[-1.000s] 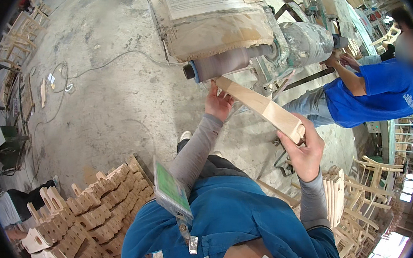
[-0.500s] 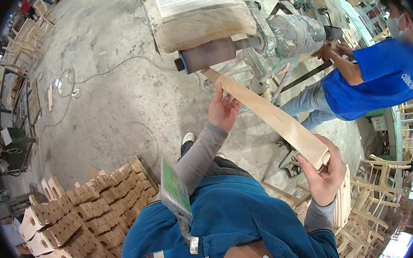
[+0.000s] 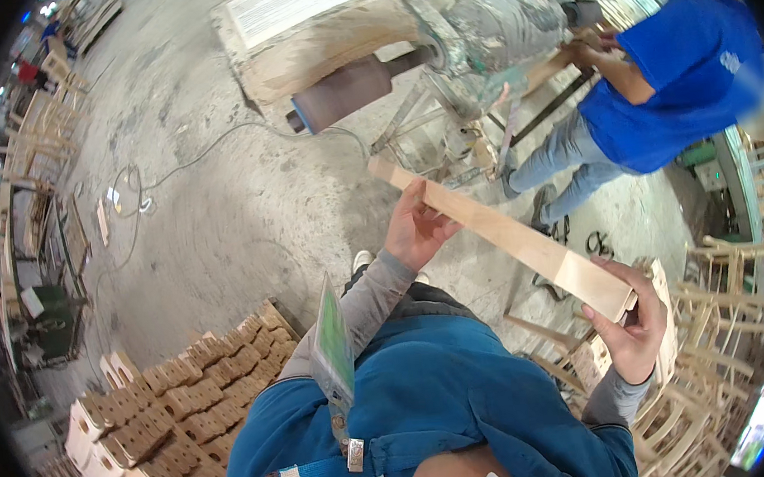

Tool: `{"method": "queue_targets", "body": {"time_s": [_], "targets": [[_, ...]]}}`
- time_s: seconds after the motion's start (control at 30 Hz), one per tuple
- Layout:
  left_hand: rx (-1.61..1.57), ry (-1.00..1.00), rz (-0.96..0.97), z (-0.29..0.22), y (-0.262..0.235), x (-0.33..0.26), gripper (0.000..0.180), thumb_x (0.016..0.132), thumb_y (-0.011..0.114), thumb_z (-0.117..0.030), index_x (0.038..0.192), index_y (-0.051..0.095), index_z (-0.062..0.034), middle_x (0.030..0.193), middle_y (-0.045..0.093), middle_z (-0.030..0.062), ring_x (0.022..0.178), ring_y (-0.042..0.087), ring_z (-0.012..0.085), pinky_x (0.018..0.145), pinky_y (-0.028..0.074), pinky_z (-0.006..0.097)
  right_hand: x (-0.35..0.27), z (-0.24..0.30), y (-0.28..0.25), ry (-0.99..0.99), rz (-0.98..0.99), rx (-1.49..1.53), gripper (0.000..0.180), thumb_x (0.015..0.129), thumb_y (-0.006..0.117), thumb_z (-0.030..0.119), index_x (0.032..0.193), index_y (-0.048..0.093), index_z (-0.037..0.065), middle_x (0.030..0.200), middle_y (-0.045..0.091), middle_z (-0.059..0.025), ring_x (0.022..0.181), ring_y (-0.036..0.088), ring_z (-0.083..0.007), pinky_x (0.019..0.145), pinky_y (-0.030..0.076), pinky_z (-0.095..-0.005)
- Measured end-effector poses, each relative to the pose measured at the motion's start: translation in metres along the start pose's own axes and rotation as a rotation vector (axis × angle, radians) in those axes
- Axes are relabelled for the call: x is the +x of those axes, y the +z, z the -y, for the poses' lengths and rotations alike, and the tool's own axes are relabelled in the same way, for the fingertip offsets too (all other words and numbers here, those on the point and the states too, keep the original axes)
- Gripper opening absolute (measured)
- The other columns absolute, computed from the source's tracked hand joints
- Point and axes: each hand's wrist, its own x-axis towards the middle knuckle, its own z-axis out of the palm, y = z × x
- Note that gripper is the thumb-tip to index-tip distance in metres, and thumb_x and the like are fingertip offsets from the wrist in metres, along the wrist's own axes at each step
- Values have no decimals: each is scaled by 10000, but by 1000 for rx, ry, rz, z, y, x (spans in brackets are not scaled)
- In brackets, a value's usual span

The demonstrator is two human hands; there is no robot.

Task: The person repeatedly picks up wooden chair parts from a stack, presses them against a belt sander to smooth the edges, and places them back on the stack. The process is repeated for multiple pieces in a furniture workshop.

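I hold a long pale wooden slat (image 3: 509, 238) level in front of my chest, slanting from upper left to lower right. My left hand (image 3: 417, 228) cups it from below near its far end. My right hand (image 3: 634, 330) grips its near, thicker end with the fingers wrapped around it. Beyond the slat's far end is a sanding machine with a brown drum (image 3: 346, 92) sticking out of a grey motor housing (image 3: 495, 24).
A person in a blue shirt (image 3: 660, 91) works at the machine's far side at upper right. Stacks of notched wooden parts (image 3: 157, 422) lie at lower left. Wooden chair frames (image 3: 734, 317) crowd the right edge. A cable (image 3: 176, 166) runs over the concrete floor.
The slat has come away from the drum toward me and lower in view. Both hands kept hold of it; the right hand moved down and to the right.
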Motion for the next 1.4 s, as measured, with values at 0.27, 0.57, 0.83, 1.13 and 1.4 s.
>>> {"method": "queue_targets", "body": {"time_s": [0.27, 0.57, 0.83, 1.13, 1.4], "targets": [[219, -369, 59, 27, -9, 9, 317, 827, 571, -205, 1081, 459, -50, 1119, 515, 123, 1037, 541, 276, 903, 458, 459, -70, -48, -49, 109, 445, 229, 661, 572, 809, 50, 1163, 517, 12, 1181, 508, -157, 1185, 449, -308, 938, 393, -421], [493, -781, 323, 49, -50, 36, 127, 861, 510, -94, 971, 520, -32, 971, 585, 96, 1007, 553, 246, 875, 458, 423, -118, -79, 43, 697, 420, 71, 939, 715, 685, 482, 1364, 247, -36, 1287, 410, -244, 1195, 422, -332, 989, 369, -374], [683, -919, 347, 109, 8, -12, 418, 842, 483, -32, 1247, 382, -41, 1195, 479, 124, 1122, 472, 268, 945, 393, 453, -112, -92, 125, 809, -48, -19, 962, 629, 709, 379, 1343, 233, -55, 1025, 520, -258, 903, 566, -398, 781, 461, -421], [835, -953, 389, 182, 0, 31, 487, 915, 391, -92, 1360, 223, 14, 1409, 270, 185, 1301, 281, 322, 1066, 275, 473, -184, -162, 52, 887, -22, -196, 757, 593, 708, 264, 1220, 375, 1, 1023, 543, -211, 933, 567, -385, 786, 457, -458], [1047, -907, 257, 280, 13, 56, 628, 897, 462, -161, 1401, 117, -14, 1414, 255, 187, 1265, 343, 323, 1031, 342, 438, -302, -304, -78, 1366, 151, -386, 539, 824, 496, 235, 1311, 357, 53, 1305, 409, -205, 1233, 375, -357, 967, 157, -699]]}}
